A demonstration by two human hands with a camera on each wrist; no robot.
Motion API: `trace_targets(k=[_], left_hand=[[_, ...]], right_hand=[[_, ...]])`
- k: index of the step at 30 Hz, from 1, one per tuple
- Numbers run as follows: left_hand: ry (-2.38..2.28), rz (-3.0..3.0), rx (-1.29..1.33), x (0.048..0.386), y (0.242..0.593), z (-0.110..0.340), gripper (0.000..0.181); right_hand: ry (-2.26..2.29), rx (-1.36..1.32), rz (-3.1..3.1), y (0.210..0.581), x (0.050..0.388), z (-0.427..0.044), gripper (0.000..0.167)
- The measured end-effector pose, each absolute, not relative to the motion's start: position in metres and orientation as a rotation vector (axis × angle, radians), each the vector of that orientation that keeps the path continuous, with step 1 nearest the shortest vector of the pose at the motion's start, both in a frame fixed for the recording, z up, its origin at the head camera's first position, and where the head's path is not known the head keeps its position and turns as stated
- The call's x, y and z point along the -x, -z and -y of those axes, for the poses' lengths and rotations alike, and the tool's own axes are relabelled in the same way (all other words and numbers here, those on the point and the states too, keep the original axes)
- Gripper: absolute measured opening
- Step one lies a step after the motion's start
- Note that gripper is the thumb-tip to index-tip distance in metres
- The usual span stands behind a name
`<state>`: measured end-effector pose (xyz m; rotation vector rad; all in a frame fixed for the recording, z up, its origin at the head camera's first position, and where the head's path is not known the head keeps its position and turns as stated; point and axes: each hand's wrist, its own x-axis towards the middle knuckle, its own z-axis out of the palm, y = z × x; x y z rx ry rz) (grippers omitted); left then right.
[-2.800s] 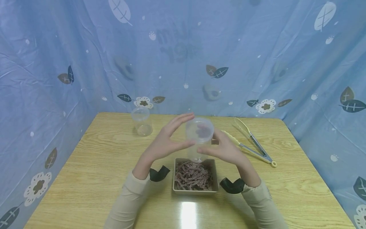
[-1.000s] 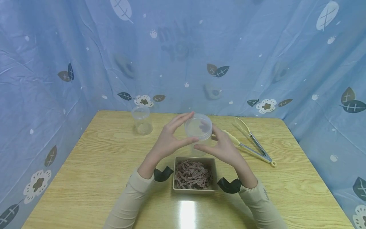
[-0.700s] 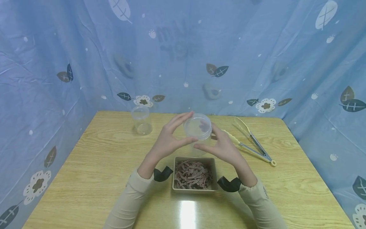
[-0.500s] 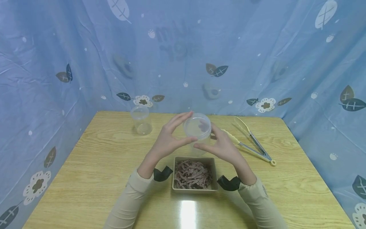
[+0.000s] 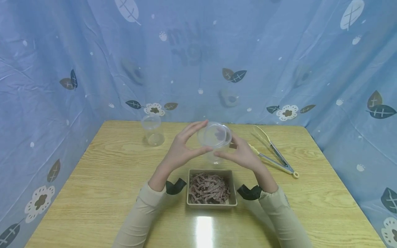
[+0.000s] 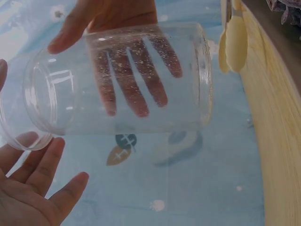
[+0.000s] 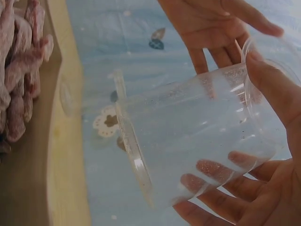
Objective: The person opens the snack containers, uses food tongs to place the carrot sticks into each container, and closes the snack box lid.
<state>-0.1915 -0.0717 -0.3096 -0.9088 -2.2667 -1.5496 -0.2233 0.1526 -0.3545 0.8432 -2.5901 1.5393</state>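
Above the table, my right hand (image 5: 245, 153) grips a clear plastic jar (image 7: 188, 136) by its side, thumb on one side and fingers spread on the other. The jar has nothing visible inside. At its mouth, my left hand (image 5: 181, 150) holds the clear lid (image 6: 16, 125) by the rim between thumb and fingers. In the left wrist view the lid stands slightly off the jar's mouth, tilted against it. Below the hands sits a beige rectangular tray (image 5: 212, 206) of reddish-brown, whitish-coated strips (image 5: 209, 188).
A second clear lidded jar (image 5: 153, 132) stands upright at the back left of the wooden table (image 5: 102, 193). Yellow-tipped tongs (image 5: 277, 158) lie spread apart on the right. A blue patterned curtain (image 5: 198, 51) surrounds the table's back and sides.
The lid, seated on the jar in earlier frames, has come away from its mouth. My right hand has shifted slightly right with the jar; my left hand keeps the lid.
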Motion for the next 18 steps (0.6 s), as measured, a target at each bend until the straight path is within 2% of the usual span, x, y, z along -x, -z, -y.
trace_targets(k=[18], left_hand=[[1.555,2.329,0.931,0.201,0.321,0.078,0.066]], right_hand=[[-1.710,-0.917,2.578,0.352,0.254,-0.155,0.071]])
